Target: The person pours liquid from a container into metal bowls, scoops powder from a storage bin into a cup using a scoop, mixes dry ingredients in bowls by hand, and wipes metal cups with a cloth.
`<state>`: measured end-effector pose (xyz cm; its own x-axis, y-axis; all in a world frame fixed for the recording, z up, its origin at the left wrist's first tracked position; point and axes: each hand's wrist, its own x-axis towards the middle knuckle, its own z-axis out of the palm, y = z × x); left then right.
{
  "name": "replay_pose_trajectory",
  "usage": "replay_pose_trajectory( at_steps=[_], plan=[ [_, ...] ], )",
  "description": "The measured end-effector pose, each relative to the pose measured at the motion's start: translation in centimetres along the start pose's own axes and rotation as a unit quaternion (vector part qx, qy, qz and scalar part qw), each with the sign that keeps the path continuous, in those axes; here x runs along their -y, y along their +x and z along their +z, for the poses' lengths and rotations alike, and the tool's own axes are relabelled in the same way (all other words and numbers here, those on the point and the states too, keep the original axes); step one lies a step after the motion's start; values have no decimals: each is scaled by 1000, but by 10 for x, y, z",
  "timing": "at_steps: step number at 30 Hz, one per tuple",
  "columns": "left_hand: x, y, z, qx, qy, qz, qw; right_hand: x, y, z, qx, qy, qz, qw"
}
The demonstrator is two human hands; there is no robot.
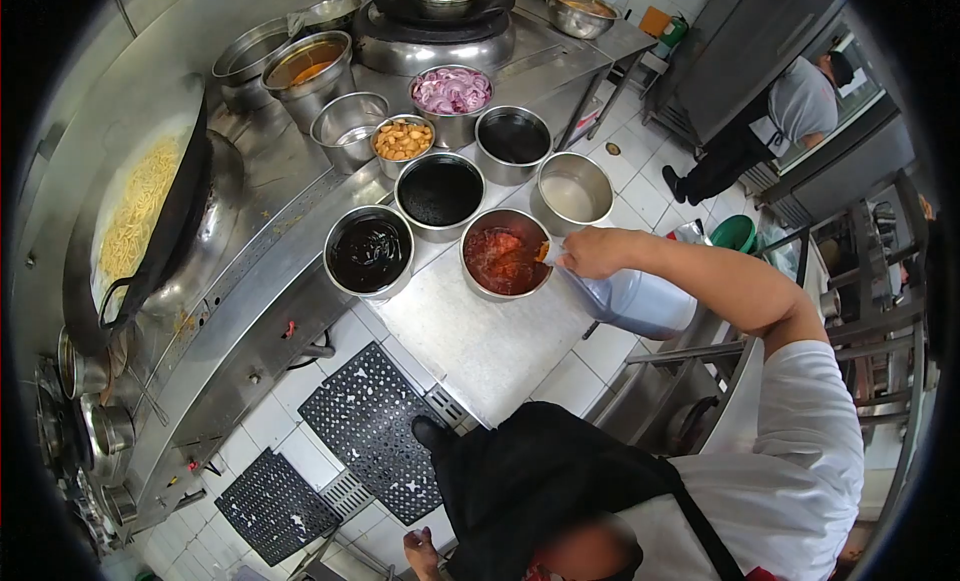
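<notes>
My right hand is closed around the neck or handle of a large translucent plastic jug, which is tipped on its side. The jug's mouth is at the rim of a steel pot of red sauce, and something orange shows at the mouth. Low in the view, beside my dark apron, my left hand has its fingers curled together; whatever they hold is too small to name. Near the red pot stand pots of dark liquid and a pot with a pale inside.
Sliced red onions and brown chunks sit in pots behind. A wok of noodles is on the left range. Bare steel table shows in front of me. Black mats lie on the tiles. A co-worker stands far right.
</notes>
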<state>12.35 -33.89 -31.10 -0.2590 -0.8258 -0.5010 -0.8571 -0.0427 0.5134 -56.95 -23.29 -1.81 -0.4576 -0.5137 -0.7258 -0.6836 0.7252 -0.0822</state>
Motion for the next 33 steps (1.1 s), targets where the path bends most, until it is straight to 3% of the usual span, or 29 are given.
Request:
replay_pose_trajectory(
  at_steps=[2, 6, 11, 14, 16, 17, 19, 21, 22, 24, 25, 27, 28, 33],
  plan=[
    [36, 12, 14, 10, 10, 20, 1000, 3, -4, -3, -2, -7, 4, 1000],
    [-1, 0, 3, 6, -9, 16, 1000, -12, 7, 9, -69, -21, -60, 996],
    [-6, 0, 2, -2, -9, 25, 1000, -19, 12, 12, -65, -19, -60, 996],
    [-6, 3, 2, 17, -129, 29, 991, -18, 12, 11, -60, -19, -50, 997],
    [-24, 12, -12, 75, -175, -17, 982, -18, 11, 11, -64, -16, -50, 997],
    [-48, 16, -21, 103, -197, -40, 974, -18, 12, 12, -69, -12, -53, 996],
    [-112, 27, -30, 56, -250, -43, 966, -18, 12, 13, -70, -11, -57, 996],
    [-214, 41, -36, 16, -136, 88, 987, -17, 14, 11, -57, -20, -57, 997],
    [-248, 55, -28, 31, -168, 143, 975, -16, 14, 11, -57, -21, -59, 996],
    [-355, 55, -26, 103, -213, 144, 961, -13, 12, 10, -59, -20, -62, 996],
    [-379, 71, -4, 122, -256, 193, 939, -13, 12, 11, -62, -12, -62, 996],
    [-441, 98, 27, 104, -199, 339, 914, -14, 13, 13, -69, 3, -61, 996],
    [-485, 90, 21, 165, -249, 296, 907, -15, 15, 15, -74, 0, -64, 995],
    [-562, 117, 62, 154, -268, 291, 905, -7, 11, 12, -71, -6, -65, 995]
  ],
)
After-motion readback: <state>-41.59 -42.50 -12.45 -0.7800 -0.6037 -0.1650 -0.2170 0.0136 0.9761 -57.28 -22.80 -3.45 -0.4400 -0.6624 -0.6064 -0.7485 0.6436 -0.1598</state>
